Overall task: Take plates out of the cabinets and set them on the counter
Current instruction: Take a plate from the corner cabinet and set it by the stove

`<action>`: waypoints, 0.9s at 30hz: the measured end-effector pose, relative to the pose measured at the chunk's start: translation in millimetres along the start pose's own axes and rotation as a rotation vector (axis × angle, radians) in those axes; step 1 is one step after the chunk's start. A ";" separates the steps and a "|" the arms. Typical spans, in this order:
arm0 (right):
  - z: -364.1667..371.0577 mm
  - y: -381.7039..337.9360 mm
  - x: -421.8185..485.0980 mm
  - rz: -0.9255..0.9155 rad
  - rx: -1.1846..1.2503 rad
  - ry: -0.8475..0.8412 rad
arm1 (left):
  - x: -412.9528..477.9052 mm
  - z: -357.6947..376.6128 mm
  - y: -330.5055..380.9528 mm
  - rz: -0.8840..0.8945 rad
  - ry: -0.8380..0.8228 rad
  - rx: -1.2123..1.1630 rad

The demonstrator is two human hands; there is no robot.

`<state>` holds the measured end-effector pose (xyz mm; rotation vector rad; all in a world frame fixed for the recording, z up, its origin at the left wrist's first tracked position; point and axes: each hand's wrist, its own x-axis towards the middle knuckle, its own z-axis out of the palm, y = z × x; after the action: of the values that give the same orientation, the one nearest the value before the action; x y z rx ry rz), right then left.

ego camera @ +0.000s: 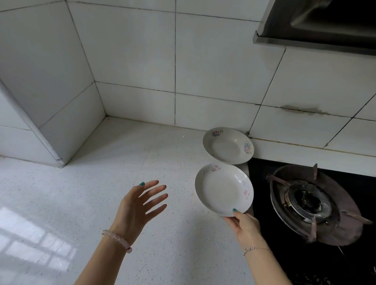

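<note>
While pinching near plate (222,188) by rim in right hand (244,226), lower flat onto counter (138,152) beside far plate (226,145); steady with splayed, empty left hand (138,205).

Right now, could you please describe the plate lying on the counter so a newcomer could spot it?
Start at the black gas stove on the right. At its far left corner, by the tiled wall, a white plate lies on the speckled counter. Unlike the nearer plate in the right hand, nothing holds it.
</note>
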<state>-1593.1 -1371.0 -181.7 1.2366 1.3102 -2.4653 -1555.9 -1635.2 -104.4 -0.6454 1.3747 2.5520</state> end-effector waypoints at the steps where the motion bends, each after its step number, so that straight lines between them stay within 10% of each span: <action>1: -0.2 -0.2 -1.0 0.004 0.004 0.002 | -1.0 -0.6 -0.6 -0.001 -0.001 -0.001; 27: -42.4 -21.9 -30.4 -0.156 -0.116 0.051 | -15.2 13.2 -13.2 0.018 -0.066 0.013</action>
<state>-1555.9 -1334.8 -159.2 1.2209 1.5957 -2.4316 -1541.6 -1616.1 -101.2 -0.5436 1.3802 2.5520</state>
